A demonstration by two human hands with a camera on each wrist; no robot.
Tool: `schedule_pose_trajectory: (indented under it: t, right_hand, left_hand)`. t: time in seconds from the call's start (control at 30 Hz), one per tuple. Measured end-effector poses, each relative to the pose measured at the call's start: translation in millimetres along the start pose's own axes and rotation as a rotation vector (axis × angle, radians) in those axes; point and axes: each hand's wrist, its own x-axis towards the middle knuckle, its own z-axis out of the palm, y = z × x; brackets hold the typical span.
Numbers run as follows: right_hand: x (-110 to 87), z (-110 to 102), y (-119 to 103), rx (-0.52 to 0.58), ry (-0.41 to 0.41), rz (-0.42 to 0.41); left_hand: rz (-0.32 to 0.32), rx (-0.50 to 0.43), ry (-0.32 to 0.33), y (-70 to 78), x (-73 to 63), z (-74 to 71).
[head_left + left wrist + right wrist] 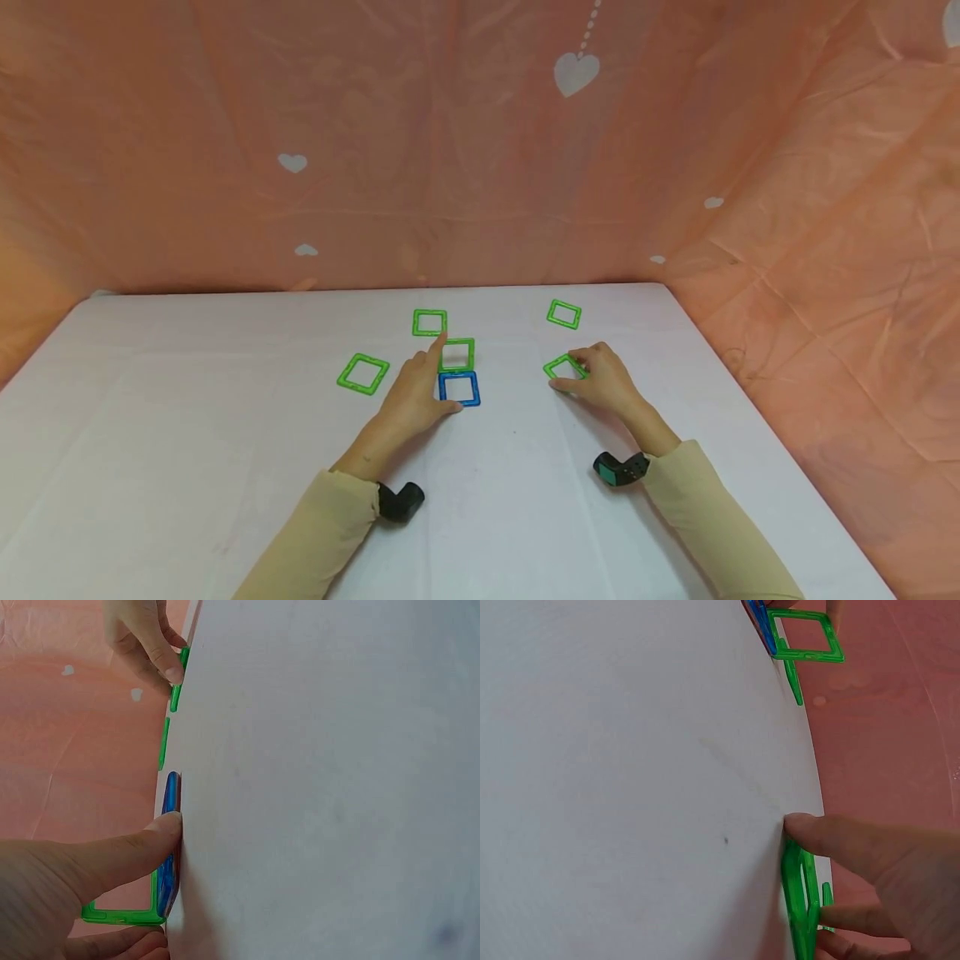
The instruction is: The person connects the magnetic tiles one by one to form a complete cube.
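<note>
A blue square magnetic tile (477,389) lies on the white table, and a green square magnetic tile (472,355) stands up along its far edge. My left hand (415,389) pinches this pair from the left side. In the left wrist view its thumb (127,862) presses the near edge of the blue tile, while other fingers reach behind the green one. My right hand (609,382) pinches another green square tile (556,361) between thumb and fingers. That tile is tilted close to the table; whether it touches the surface I cannot tell.
One loose green tile (380,379) lies left of my left hand. Behind the joined pair is another green tile (415,323). A further green tile (579,318) lies beyond my right hand. Orange cloth (450,167) with white hearts hangs behind the table.
</note>
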Motion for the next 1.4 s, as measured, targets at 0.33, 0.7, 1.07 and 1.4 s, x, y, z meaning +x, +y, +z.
schedule_pose_trajectory:
  t: [0.33, 0.7, 1.07, 1.4]
  right_hand:
    - [-0.5, 2.0, -0.5, 0.028, -0.004, -0.013]
    - [7.1, 8.5, -11.0, 0.15, 0.077, -0.194]
    - [11.7, 20.0, -23.2, 0.261, 0.054, -0.226]
    - [15.0, 22.6, -35.4, 0.353, 0.012, -0.268]
  left_hand:
    - [-0.004, 0.016, -0.004, -0.2, 1.6, 2.2]
    - [0.003, 0.014, 0.001, -2.5, 3.9, 0.6]
    - [0.011, 0.011, 0.009, -5.3, 3.6, 0.8]
    - [0.019, 0.013, 0.016, -6.0, 2.9, -0.3]
